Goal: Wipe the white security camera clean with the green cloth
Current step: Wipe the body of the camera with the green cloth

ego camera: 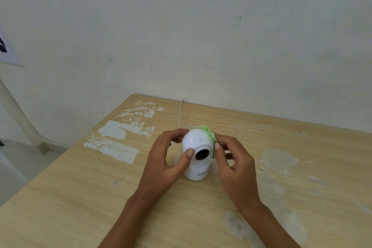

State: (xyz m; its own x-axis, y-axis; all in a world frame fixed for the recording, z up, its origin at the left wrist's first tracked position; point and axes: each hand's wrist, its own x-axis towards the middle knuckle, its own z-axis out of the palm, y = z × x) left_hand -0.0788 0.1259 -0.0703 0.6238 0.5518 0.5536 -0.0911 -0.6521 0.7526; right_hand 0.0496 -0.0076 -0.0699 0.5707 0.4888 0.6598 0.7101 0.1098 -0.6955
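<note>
The white security camera (196,141) stands upright in the middle of the wooden table (80,197), its dark round lens facing me. My left hand (167,159) grips its left side, thumb beside the lens and fingers round the back of the dome. My right hand (233,159) presses the crumpled green cloth (208,134) against the dome's upper right side. Most of the cloth is hidden behind the camera and my fingers.
A thin white cable (180,112) runs from behind the camera to the table's back edge by the wall (201,36). White patches of peeled residue (118,139) mark the table on the left, greyish ones on the right. The table's left edge drops to the floor.
</note>
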